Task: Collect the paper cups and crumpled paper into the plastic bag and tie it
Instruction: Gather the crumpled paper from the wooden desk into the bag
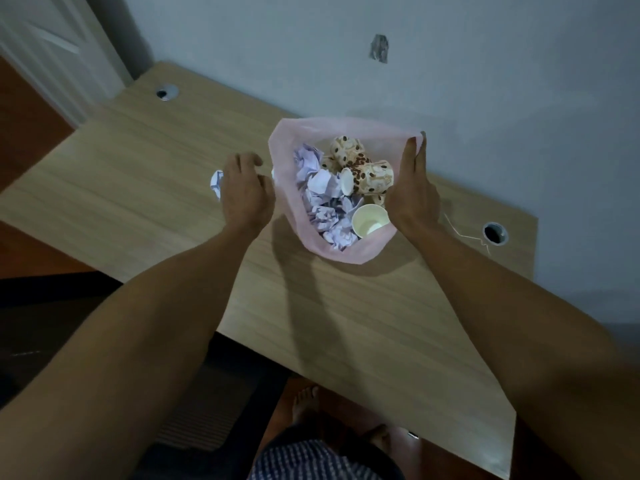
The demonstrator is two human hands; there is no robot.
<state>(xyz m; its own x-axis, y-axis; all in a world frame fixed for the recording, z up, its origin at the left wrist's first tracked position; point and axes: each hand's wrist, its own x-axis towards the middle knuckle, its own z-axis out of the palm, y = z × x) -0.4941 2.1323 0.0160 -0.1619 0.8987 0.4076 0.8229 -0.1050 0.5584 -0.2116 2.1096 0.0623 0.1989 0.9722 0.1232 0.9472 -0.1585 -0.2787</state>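
Note:
A pink plastic bag [287, 188] stands open on the wooden desk [346, 306]. Inside lie several crumpled white papers [320, 183] and several paper cups printed with coffee beans [372, 176], one plain cup [369, 221] showing its inside. My right hand [412, 192] holds the bag's right rim, pinching the edge near the top between fingers and thumb. My left hand [244, 190] hovers just left of the bag with fingers loosely curled, holding nothing. One crumpled paper [216, 183] lies on the desk, partly hidden behind my left hand.
The desk has two round cable holes, one at the far left [167, 92] and one at the right [495, 233]. A thin white thread [464, 233] lies near the right hole. The wall [381, 64] is right behind the bag. My bare feet [304, 400] show below the desk.

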